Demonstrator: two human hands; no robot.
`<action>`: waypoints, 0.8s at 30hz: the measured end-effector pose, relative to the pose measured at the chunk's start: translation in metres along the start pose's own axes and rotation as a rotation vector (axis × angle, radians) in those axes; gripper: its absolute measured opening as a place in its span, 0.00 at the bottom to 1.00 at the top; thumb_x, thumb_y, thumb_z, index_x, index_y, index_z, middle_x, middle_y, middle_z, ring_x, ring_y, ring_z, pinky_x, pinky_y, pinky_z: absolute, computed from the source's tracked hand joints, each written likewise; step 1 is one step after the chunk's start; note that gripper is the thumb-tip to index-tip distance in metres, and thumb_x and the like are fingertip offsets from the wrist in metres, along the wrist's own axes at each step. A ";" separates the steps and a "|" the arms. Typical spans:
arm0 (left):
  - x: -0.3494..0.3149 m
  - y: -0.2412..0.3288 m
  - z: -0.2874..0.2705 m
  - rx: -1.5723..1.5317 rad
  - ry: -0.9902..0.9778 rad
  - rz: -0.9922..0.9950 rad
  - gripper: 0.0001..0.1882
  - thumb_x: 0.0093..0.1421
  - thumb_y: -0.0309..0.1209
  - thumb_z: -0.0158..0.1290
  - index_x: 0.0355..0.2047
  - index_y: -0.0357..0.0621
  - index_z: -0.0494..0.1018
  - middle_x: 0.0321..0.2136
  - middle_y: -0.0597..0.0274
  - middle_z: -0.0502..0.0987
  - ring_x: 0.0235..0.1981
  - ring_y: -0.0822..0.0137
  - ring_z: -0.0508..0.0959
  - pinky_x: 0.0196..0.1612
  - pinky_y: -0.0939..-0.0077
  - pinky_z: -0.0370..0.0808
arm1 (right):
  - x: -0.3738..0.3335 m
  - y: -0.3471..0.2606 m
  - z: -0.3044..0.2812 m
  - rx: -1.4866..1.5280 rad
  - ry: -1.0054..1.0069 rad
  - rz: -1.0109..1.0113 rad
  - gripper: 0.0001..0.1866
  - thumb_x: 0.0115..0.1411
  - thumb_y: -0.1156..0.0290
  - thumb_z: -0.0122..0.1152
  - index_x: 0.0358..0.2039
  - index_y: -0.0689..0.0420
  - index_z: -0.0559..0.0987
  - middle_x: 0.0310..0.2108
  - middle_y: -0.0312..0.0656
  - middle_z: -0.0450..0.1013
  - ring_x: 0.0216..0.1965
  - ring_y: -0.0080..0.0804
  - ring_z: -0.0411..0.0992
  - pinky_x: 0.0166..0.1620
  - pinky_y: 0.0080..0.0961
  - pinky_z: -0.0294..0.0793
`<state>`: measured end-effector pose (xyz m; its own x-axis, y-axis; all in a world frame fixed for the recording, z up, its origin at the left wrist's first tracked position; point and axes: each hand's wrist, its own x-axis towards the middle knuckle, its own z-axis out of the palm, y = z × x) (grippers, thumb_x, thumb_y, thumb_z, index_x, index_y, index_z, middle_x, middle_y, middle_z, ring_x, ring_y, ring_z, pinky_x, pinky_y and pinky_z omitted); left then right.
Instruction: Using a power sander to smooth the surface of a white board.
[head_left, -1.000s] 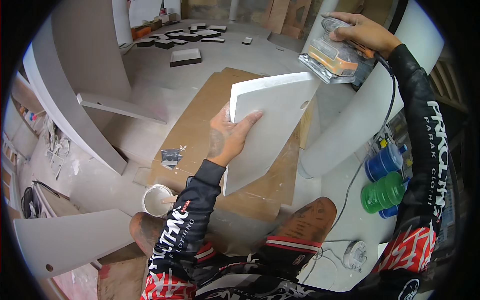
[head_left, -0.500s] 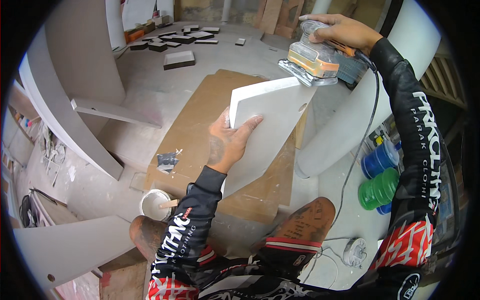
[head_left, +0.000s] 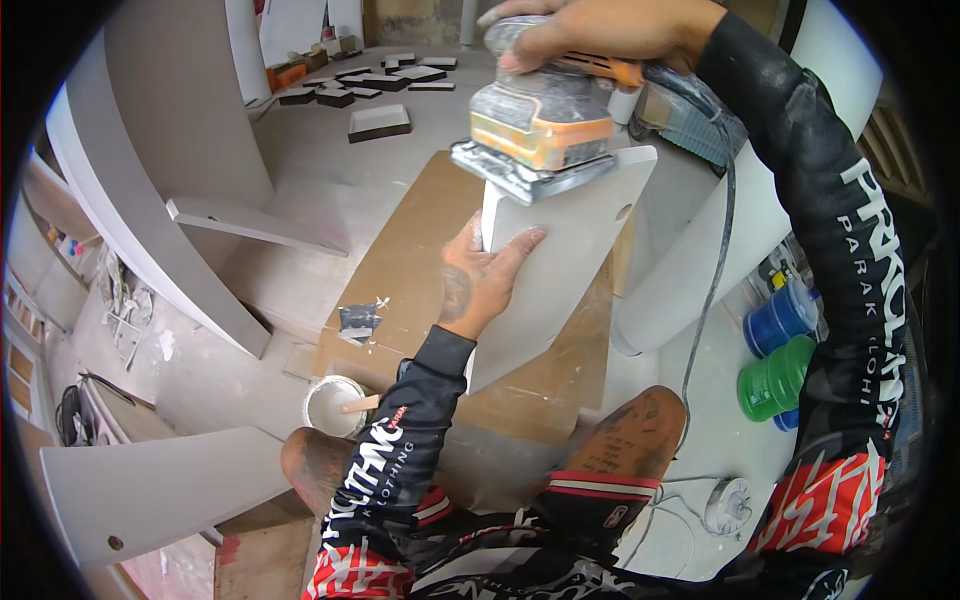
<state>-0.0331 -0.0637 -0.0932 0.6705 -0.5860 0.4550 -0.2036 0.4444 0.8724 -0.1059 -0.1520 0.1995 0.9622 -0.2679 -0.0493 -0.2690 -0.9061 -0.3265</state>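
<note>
My left hand (head_left: 485,275) grips the near-left edge of a white board (head_left: 560,265), thumb on its broad face and fingers behind. The board stands tilted on edge above a brown cardboard sheet (head_left: 400,240) and has a small round hole near its far right corner. In my right hand (head_left: 600,32) is an orange and grey electric sander (head_left: 540,120), dusty white, held from above. Its flat pad sits at the board's upper edge, near the left corner; exact contact is hard to tell. A dark power cord trails from its back end.
A white bucket (head_left: 335,407) with a wooden stick stands by my left knee. Blue (head_left: 780,318) and green (head_left: 776,380) jugs sit right, beside a white column (head_left: 700,250). Curved white panels (head_left: 170,220) rise at left. Several dark-sided white pieces (head_left: 380,122) lie on the far floor.
My right hand has moved the sander left and nearer along the board's upper edge, from its far right end to the left corner. My left hand keeps its hold; the whole view has shifted slightly.
</note>
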 end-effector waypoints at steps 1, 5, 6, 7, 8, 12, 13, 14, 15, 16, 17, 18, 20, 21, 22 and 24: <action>0.000 0.002 0.000 0.031 0.011 0.030 0.17 0.61 0.33 0.64 0.47 0.35 0.77 0.37 0.59 0.84 0.37 0.74 0.81 0.41 0.75 0.79 | 0.001 -0.003 0.001 -0.026 0.007 -0.061 0.37 0.60 0.57 0.64 0.67 0.62 0.68 0.52 0.49 0.76 0.48 0.30 0.74 0.49 0.20 0.73; 0.000 0.004 0.001 0.044 0.010 0.040 0.17 0.62 0.32 0.64 0.46 0.35 0.77 0.36 0.59 0.84 0.36 0.74 0.81 0.42 0.75 0.78 | 0.002 0.007 -0.001 0.006 -0.014 -0.137 0.38 0.59 0.56 0.65 0.66 0.63 0.68 0.58 0.50 0.72 0.55 0.33 0.71 0.56 0.22 0.69; 0.000 0.003 0.000 0.053 0.006 0.045 0.17 0.62 0.32 0.64 0.46 0.35 0.77 0.36 0.59 0.84 0.36 0.74 0.81 0.42 0.75 0.78 | 0.003 0.010 -0.003 0.028 -0.030 -0.144 0.39 0.59 0.56 0.66 0.66 0.63 0.68 0.61 0.51 0.71 0.58 0.34 0.70 0.59 0.22 0.68; 0.000 0.002 -0.001 0.095 0.010 0.038 0.17 0.62 0.32 0.64 0.47 0.35 0.77 0.37 0.59 0.84 0.37 0.73 0.81 0.42 0.75 0.78 | 0.003 0.015 -0.006 0.033 -0.023 -0.149 0.39 0.59 0.56 0.66 0.66 0.63 0.68 0.61 0.51 0.71 0.58 0.34 0.70 0.59 0.22 0.68; -0.001 0.002 -0.002 0.138 0.016 0.029 0.17 0.62 0.32 0.63 0.47 0.34 0.77 0.37 0.58 0.84 0.37 0.73 0.81 0.43 0.75 0.78 | 0.003 0.022 -0.010 -0.008 -0.022 -0.128 0.40 0.58 0.55 0.66 0.67 0.63 0.68 0.62 0.51 0.70 0.59 0.35 0.69 0.59 0.22 0.68; -0.003 0.007 0.001 0.082 0.008 0.049 0.17 0.63 0.31 0.63 0.48 0.34 0.76 0.39 0.57 0.84 0.39 0.72 0.82 0.44 0.75 0.78 | 0.010 0.055 -0.015 -0.065 0.013 0.005 0.42 0.57 0.55 0.67 0.67 0.62 0.67 0.63 0.51 0.69 0.60 0.36 0.69 0.59 0.23 0.68; -0.004 0.009 0.001 0.030 0.012 0.008 0.17 0.63 0.30 0.62 0.48 0.34 0.76 0.40 0.57 0.84 0.40 0.71 0.82 0.44 0.75 0.79 | -0.008 0.060 -0.027 -0.038 -0.041 -0.020 0.42 0.57 0.55 0.68 0.67 0.63 0.67 0.62 0.51 0.69 0.60 0.35 0.69 0.59 0.23 0.68; -0.005 0.012 0.000 -0.019 0.014 -0.031 0.17 0.63 0.30 0.62 0.49 0.33 0.76 0.41 0.56 0.83 0.40 0.71 0.82 0.45 0.75 0.79 | -0.004 0.077 -0.027 -0.033 -0.034 -0.021 0.42 0.57 0.55 0.68 0.67 0.63 0.67 0.62 0.51 0.69 0.60 0.35 0.69 0.59 0.23 0.68; -0.005 0.012 0.003 -0.025 0.002 -0.027 0.17 0.63 0.30 0.62 0.49 0.33 0.76 0.41 0.56 0.83 0.40 0.71 0.82 0.45 0.75 0.79 | 0.007 0.105 -0.027 -0.096 0.082 0.043 0.41 0.55 0.52 0.68 0.68 0.55 0.69 0.60 0.52 0.72 0.59 0.40 0.71 0.62 0.25 0.67; -0.004 0.010 0.003 -0.006 -0.003 -0.015 0.17 0.63 0.29 0.62 0.49 0.34 0.76 0.41 0.56 0.83 0.41 0.70 0.82 0.45 0.74 0.79 | 0.015 0.128 -0.027 -0.157 0.196 0.107 0.41 0.54 0.50 0.69 0.68 0.48 0.70 0.57 0.53 0.74 0.58 0.45 0.74 0.65 0.27 0.66; -0.003 0.009 0.003 0.018 -0.005 -0.002 0.17 0.63 0.29 0.62 0.50 0.34 0.76 0.42 0.56 0.83 0.42 0.70 0.82 0.45 0.74 0.79 | 0.014 0.136 -0.027 -0.203 0.247 0.125 0.42 0.53 0.51 0.69 0.68 0.49 0.70 0.57 0.55 0.74 0.59 0.45 0.73 0.67 0.26 0.62; -0.004 0.009 0.003 0.019 -0.017 0.001 0.17 0.63 0.29 0.62 0.50 0.34 0.76 0.42 0.56 0.83 0.42 0.70 0.82 0.45 0.74 0.79 | 0.013 0.144 -0.030 -0.199 0.256 0.132 0.42 0.53 0.51 0.69 0.68 0.49 0.70 0.57 0.55 0.74 0.59 0.45 0.73 0.67 0.26 0.62; -0.006 0.009 0.004 0.010 0.002 0.004 0.18 0.63 0.29 0.63 0.50 0.34 0.75 0.43 0.55 0.83 0.42 0.69 0.82 0.46 0.73 0.80 | 0.009 0.157 -0.036 -0.190 0.233 0.188 0.44 0.51 0.50 0.70 0.68 0.50 0.69 0.57 0.56 0.73 0.59 0.45 0.73 0.67 0.27 0.61; -0.006 0.010 0.004 0.011 -0.011 0.006 0.18 0.63 0.29 0.63 0.50 0.34 0.75 0.43 0.55 0.83 0.42 0.69 0.82 0.46 0.73 0.80 | 0.011 0.164 -0.038 -0.185 0.241 0.197 0.44 0.51 0.50 0.70 0.68 0.50 0.69 0.57 0.56 0.73 0.59 0.45 0.73 0.67 0.27 0.61; -0.005 0.009 0.005 0.007 -0.010 0.005 0.18 0.63 0.28 0.63 0.50 0.33 0.75 0.43 0.54 0.82 0.42 0.68 0.82 0.46 0.73 0.80 | 0.014 0.171 -0.039 -0.176 0.256 0.193 0.42 0.53 0.52 0.70 0.68 0.49 0.70 0.57 0.56 0.73 0.59 0.44 0.73 0.66 0.27 0.63; -0.005 0.010 0.001 0.012 -0.009 0.004 0.18 0.62 0.28 0.63 0.51 0.33 0.74 0.43 0.54 0.82 0.43 0.68 0.82 0.47 0.73 0.80 | 0.011 0.157 -0.038 -0.158 0.273 0.184 0.40 0.54 0.54 0.70 0.67 0.48 0.71 0.57 0.56 0.73 0.58 0.44 0.73 0.65 0.26 0.64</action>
<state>-0.0394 -0.0570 -0.0861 0.6633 -0.5904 0.4598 -0.2150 0.4381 0.8728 -0.1393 -0.3098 0.1837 0.8560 -0.4894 0.1668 -0.4604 -0.8683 -0.1849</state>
